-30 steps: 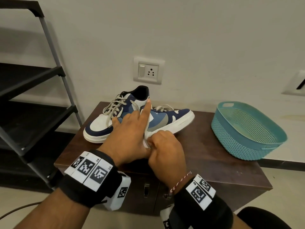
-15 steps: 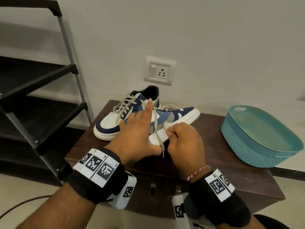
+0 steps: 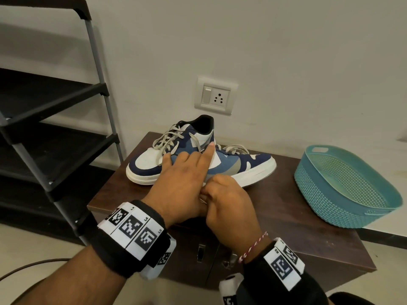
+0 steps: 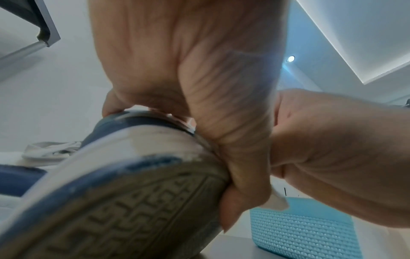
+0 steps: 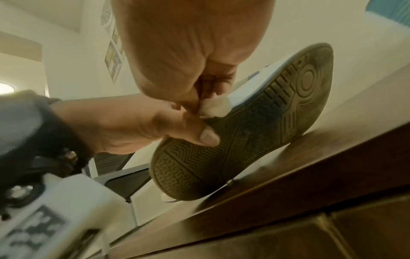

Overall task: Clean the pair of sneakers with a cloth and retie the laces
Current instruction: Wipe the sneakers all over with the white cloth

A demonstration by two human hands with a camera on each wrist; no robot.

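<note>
A dark brown wooden cabinet (image 3: 286, 208) is set against a plain pale wall (image 3: 286, 51). A switch-and-socket plate (image 3: 215, 95) is mounted on the wall. One black tiered rack (image 3: 55, 102) stands left of the cabinet. One teal perforated basket (image 3: 343, 186) rests on the cabinet's right end.

Two sneakers are counted. The far sneaker (image 3: 154, 159) stands flat at the rear, laces (image 3: 167, 139) loose. The near sneaker (image 3: 242, 166) is tilted, its heel raised off the cabinet.

The near sneaker's heel is gripped by the left hand (image 3: 182, 186), thumb under the sole, index finger extended. A small white cloth (image 5: 214, 108) is pinched in the curled fingers of the right hand (image 3: 229, 205) against the sole edge.
</note>
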